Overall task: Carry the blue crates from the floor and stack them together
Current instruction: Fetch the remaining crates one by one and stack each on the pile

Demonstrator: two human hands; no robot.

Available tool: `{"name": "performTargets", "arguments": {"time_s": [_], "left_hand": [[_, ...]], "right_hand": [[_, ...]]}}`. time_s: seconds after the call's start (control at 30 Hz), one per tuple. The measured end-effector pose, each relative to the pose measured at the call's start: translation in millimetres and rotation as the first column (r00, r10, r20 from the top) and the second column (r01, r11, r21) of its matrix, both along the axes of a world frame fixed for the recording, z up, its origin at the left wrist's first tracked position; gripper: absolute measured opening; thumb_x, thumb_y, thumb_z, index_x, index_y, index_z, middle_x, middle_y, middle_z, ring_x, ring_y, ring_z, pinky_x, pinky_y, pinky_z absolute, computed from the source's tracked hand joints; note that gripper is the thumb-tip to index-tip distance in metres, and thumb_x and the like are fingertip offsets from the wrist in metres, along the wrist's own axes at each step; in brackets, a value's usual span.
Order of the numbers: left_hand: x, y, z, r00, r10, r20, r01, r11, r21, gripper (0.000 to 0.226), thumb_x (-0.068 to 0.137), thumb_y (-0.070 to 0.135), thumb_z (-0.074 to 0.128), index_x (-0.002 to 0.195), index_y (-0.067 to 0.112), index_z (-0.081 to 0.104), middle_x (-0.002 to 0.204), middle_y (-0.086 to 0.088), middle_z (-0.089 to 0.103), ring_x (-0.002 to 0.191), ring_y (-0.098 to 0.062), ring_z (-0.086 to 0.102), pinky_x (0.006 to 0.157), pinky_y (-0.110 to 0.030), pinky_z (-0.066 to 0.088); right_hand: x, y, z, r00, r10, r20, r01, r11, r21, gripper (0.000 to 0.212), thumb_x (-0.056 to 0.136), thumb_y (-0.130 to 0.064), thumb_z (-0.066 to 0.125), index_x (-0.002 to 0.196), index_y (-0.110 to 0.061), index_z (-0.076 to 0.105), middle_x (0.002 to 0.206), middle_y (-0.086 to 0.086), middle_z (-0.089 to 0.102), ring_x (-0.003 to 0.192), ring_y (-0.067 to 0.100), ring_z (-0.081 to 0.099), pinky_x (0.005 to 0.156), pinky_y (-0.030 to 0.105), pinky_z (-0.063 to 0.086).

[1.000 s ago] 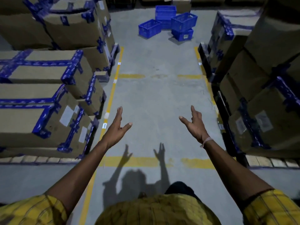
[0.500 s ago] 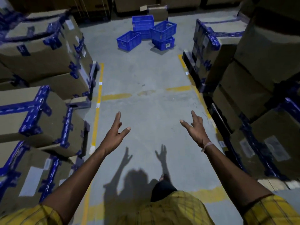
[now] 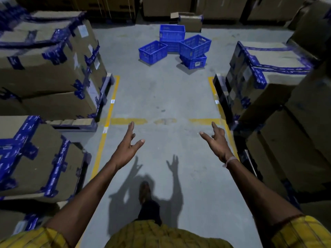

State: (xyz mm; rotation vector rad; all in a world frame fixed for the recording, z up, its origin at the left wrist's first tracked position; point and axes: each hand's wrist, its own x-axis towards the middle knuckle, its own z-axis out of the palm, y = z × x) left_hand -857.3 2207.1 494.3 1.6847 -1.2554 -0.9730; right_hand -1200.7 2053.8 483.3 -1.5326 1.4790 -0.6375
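Left boxes (image 3: 44, 68): brown cartons bound with blue tape, stacked on pallets along the left side of the aisle; white labels show on some sides.
Left line (image 3: 105, 126): a yellow stripe painted on the grey floor (image 3: 161, 97), running along the foot of the left stacks.
Left hand (image 3: 128, 145): held out in front over bare floor, fingers spread and mostly straight, thumb apart; it holds nothing and touches nothing.
Left crate (image 3: 153, 51): blue, open top up, on the floor far ahead, tilted a little, just left of the others.
Back crates (image 3: 172, 35): a tall blue shape standing upright behind the rest; whether it is one crate or two stacked cannot be told.
Right crates (image 3: 195, 45): one blue crate resting askew on top of another blue crate (image 3: 194, 61), which stands on the floor and bears a small label on its front.
Small box (image 3: 189, 21): an open carton on the floor just behind the crates.
Cross line (image 3: 164, 121): a worn yellow stripe across the aisle, just beyond the fingertips.
Shoe (image 3: 144, 191): one foot on the floor below, amid the person's shadow.
Right hand (image 3: 217, 142): stretched forward like the other, fingers loose and parted, grasping nothing; a pale band sits on the wrist.
Right boxes (image 3: 268, 83): more taped cartons stacked on pallets, lining the right side of the aisle.
Crates and hands: well apart, with open floor between.
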Motion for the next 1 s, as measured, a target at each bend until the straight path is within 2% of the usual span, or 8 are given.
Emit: {"name": "performTargets", "arguments": {"time_s": [0.2, 0.3, 0.5, 0.57, 0.63, 0.7, 0.8, 1.0], "left_hand": [[71, -153, -28, 1.0, 0.004, -0.013, -0.004, 0.999, -0.038, 0.081, 0.098, 0.047, 0.06, 0.153, 0.06, 0.002, 0.165, 0.03, 0.001, 0.148, -0.002, 0.03, 0.101, -0.027, 0.039], [101, -231, -28, 0.999, 0.006, -0.053, -0.005, 1.0, 0.017, 0.081, 0.098, 0.044, 0.061, 0.156, 0.055, 0.005, 0.166, 0.027, 0.003, 0.147, -0.005, 0.033, 0.102, -0.027, 0.038], [148, -382, -11, 0.988, -0.152, 0.035, 0.151, 0.988, 0.036, 0.081, 0.095, 0.052, 0.063, 0.153, 0.061, 0.006, 0.164, 0.032, 0.005, 0.145, 0.0, 0.034, 0.102, -0.022, 0.037], [158, -430, -8, 0.982, -0.184, 0.05, 0.183, 0.983, 0.017, 0.082, 0.093, 0.056, 0.063, 0.151, 0.064, 0.006, 0.164, 0.034, 0.005, 0.146, 0.0, 0.034, 0.106, -0.027, 0.04], [165, -479, -9, 0.977, -0.205, 0.051, 0.204, 0.979, 0.016, 0.082, 0.093, 0.057, 0.063, 0.151, 0.064, 0.006, 0.163, 0.035, 0.004, 0.147, -0.002, 0.033, 0.111, -0.035, 0.042], [168, -529, -13, 0.975, -0.219, 0.04, 0.218, 0.975, 0.033, 0.082, 0.094, 0.055, 0.063, 0.152, 0.062, 0.006, 0.164, 0.034, 0.003, 0.147, -0.001, 0.033, 0.113, -0.038, 0.041], [166, -606, -23, 0.977, -0.211, 0.024, 0.21, 0.977, 0.032, 0.082, 0.096, 0.051, 0.062, 0.155, 0.057, 0.005, 0.166, 0.028, 0.004, 0.146, -0.001, 0.033, 0.113, -0.034, 0.038], [147, -760, -23, 0.987, -0.16, -0.015, 0.161, 0.985, 0.07, 0.082, 0.101, 0.032, 0.061, 0.162, 0.037, 0.005, 0.169, 0.016, 0.005, 0.148, -0.009, 0.033, 0.12, -0.035, 0.032]], "right_hand": [[62, -136, -19, 0.999, -0.029, 0.019, 0.029, 0.999, -0.019, 0.089, 0.084, -0.065, 0.064, 0.157, -0.036, 0.021, 0.157, -0.013, 0.019, 0.139, 0.026, 0.041, 0.108, 0.04, 0.041], [88, -196, -17, 0.997, -0.072, 0.032, 0.072, 0.997, 0.026, 0.087, 0.086, -0.062, 0.064, 0.157, -0.036, 0.021, 0.158, -0.013, 0.017, 0.142, 0.025, 0.037, 0.112, 0.045, 0.039], [125, -303, -7, 0.981, -0.181, 0.075, 0.179, 0.983, 0.034, 0.084, 0.089, -0.057, 0.065, 0.157, -0.033, 0.023, 0.158, -0.01, 0.019, 0.141, 0.024, 0.038, 0.108, 0.038, 0.04], [132, -338, -8, 0.98, -0.187, 0.073, 0.185, 0.982, 0.024, 0.084, 0.09, -0.056, 0.064, 0.158, -0.032, 0.022, 0.16, -0.008, 0.017, 0.143, 0.025, 0.035, 0.113, 0.044, 0.038], [138, -379, -10, 0.974, -0.21, 0.079, 0.208, 0.977, 0.037, 0.083, 0.09, -0.055, 0.064, 0.158, -0.032, 0.021, 0.16, -0.008, 0.017, 0.141, 0.026, 0.037, 0.112, 0.044, 0.039], [141, -424, -13, 0.971, -0.226, 0.08, 0.222, 0.973, 0.057, 0.083, 0.091, -0.054, 0.064, 0.158, -0.032, 0.021, 0.161, -0.011, 0.015, 0.141, 0.027, 0.038, 0.111, 0.045, 0.04], [143, -505, -21, 0.973, -0.217, 0.078, 0.216, 0.976, 0.018, 0.083, 0.091, -0.052, 0.065, 0.158, -0.03, 0.02, 0.162, -0.009, 0.015, 0.145, 0.025, 0.035, 0.114, 0.045, 0.037], [140, -671, -20, 0.979, -0.202, 0.04, 0.2, 0.979, 0.045, 0.084, 0.091, -0.053, 0.064, 0.159, -0.028, 0.019, 0.163, -0.004, 0.012, 0.147, 0.026, 0.03, 0.118, 0.049, 0.031]]}}
